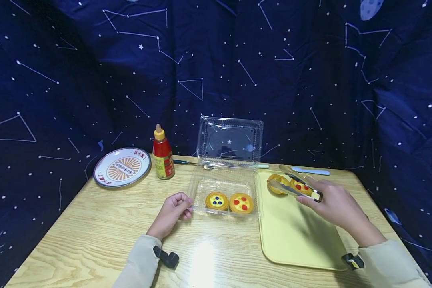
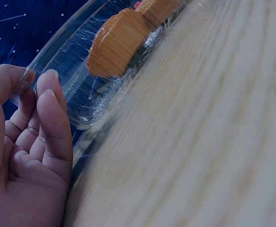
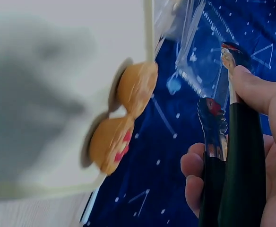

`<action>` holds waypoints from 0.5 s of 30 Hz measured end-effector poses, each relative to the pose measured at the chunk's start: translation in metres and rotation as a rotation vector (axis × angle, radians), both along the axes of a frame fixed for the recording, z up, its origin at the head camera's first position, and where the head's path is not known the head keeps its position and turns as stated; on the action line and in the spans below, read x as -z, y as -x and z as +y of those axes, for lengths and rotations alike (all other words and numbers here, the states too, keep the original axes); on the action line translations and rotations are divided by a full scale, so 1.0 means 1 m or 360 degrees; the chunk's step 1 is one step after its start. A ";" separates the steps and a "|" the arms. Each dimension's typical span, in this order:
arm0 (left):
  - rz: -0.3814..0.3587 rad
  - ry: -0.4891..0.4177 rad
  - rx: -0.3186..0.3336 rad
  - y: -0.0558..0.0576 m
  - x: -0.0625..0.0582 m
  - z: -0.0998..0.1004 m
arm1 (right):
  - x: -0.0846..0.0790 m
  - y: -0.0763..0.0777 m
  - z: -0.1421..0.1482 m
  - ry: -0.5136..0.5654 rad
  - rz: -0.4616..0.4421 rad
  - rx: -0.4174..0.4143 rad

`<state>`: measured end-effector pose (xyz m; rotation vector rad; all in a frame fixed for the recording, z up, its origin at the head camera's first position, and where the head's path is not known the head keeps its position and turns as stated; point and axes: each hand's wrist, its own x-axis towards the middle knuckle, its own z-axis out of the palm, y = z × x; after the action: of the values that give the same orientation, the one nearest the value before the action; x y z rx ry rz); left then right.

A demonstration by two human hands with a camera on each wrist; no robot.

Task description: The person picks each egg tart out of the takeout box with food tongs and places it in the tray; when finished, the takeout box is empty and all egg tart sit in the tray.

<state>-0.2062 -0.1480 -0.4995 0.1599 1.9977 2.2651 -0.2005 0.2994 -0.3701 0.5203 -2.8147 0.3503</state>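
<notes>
My left hand [image 1: 173,210] pinches the near-left rim of a clear plastic clamshell box [image 2: 74,101] between thumb and finger. Inside its base lie an egg tart with blue dots [image 1: 217,201] and one with red pieces [image 1: 241,203], side by side. In my right hand [image 1: 336,205] is a pair of tongs [image 3: 242,156] with dark handles and metal tips, spread apart with nothing between them. They hover over the far end of a yellow tray [image 1: 295,236]. There sit a plain-looking tart [image 1: 273,189], partly hidden by the tongs, and a red-topped tart [image 3: 109,142], touching each other.
The box's lid [image 1: 230,140] stands raised at the back. To the left are a red sauce bottle [image 1: 163,160] with a yellow cap and a patterned plate [image 1: 122,168]. A light-blue utensil [image 1: 311,171] and a dark-handled one [image 1: 181,162] lie along the table's back edge.
</notes>
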 end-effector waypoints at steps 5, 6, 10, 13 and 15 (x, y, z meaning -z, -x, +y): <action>0.0013 -0.0010 -0.0001 -0.001 -0.001 0.000 | 0.002 0.000 -0.022 0.0024 0.0017 -0.0094; 0.0014 -0.0009 -0.0001 -0.001 0.000 0.001 | 0.003 0.001 -0.027 0.0031 0.0019 -0.0117; 0.0015 -0.0008 -0.0005 -0.001 0.000 0.001 | 0.006 0.002 -0.045 0.0028 0.0008 -0.0190; 0.0010 -0.0010 -0.0014 0.000 0.000 0.002 | 0.008 0.004 -0.058 0.0023 -0.0014 -0.0239; 0.0006 -0.0013 -0.0010 0.000 0.000 0.002 | 0.010 0.005 -0.066 0.0026 -0.0033 -0.0260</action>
<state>-0.2058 -0.1461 -0.4991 0.1589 1.9941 2.2787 -0.2055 0.2332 -0.3797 0.7496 -2.7935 0.4120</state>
